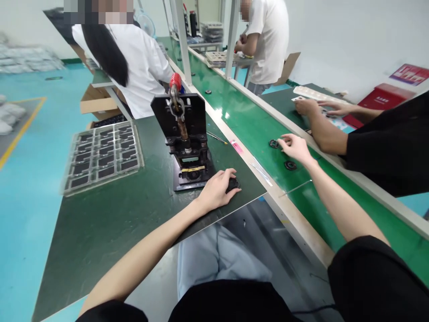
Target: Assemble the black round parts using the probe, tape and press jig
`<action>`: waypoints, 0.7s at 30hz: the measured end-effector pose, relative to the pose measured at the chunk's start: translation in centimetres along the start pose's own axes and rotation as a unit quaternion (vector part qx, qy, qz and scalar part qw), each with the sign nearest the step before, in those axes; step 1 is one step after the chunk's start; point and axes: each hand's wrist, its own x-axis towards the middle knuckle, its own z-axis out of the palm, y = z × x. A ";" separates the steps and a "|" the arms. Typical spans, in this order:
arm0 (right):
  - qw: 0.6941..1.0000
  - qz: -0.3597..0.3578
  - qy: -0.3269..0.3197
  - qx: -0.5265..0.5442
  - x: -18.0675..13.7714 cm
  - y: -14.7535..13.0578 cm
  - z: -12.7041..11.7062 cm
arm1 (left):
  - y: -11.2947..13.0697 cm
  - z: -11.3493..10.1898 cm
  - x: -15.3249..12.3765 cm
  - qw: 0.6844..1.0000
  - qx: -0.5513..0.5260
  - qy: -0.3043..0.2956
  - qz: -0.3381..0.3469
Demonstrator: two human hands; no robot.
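Observation:
My left hand [217,188] rests on the dark green bench mat [127,219], its fingers closed over a small black round part [233,183] just right of the black hand press [186,134]. My right hand [295,146] reaches out over the green conveyor belt [254,120], fingertips pinching a black ring part [274,143]. A second black ring [290,165] lies on the belt just below that hand.
A clear tray of dark parts [102,154] lies at the bench's left. A co-worker's hands [308,107] rest across the belt at right. Two other people in white stand further back. More black rings lie far up the belt.

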 end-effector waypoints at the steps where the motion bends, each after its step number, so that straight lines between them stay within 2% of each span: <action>1: 1.000 -0.024 0.011 -0.009 -0.8 0.3 -0.8 | -0.1 -0.1 -0.4 1.000 -0.010 -0.001 0.004; 4: 0.997 -0.079 0.005 -0.018 -5.0 1.8 -4.0 | -0.2 -0.2 -1.2 1.000 -0.019 -0.013 0.012; 7: 0.991 -0.080 -0.104 0.000 -10.7 3.3 -7.1 | -0.4 -0.1 -1.6 1.000 -0.020 -0.011 0.014; 9: 0.981 -0.089 -0.171 0.022 -14.1 3.6 -8.2 | -0.4 0.0 -1.9 1.000 -0.023 -0.004 0.016; 11: 0.972 -0.096 -0.209 0.043 -16.6 3.1 -8.3 | -0.5 0.0 -2.1 0.999 -0.027 -0.002 0.026; 13: 0.970 -0.096 -0.217 0.059 -18.0 2.3 -7.6 | -0.6 0.0 -2.4 0.999 -0.025 0.001 0.036; 17: 0.976 -0.088 -0.189 0.060 -18.6 1.1 -5.7 | -0.8 0.0 -3.1 0.999 -0.018 0.020 0.041; 21: 0.982 -0.117 -0.143 0.032 -18.7 1.4 -4.5 | -1.1 0.4 -3.4 0.997 -0.020 0.045 0.056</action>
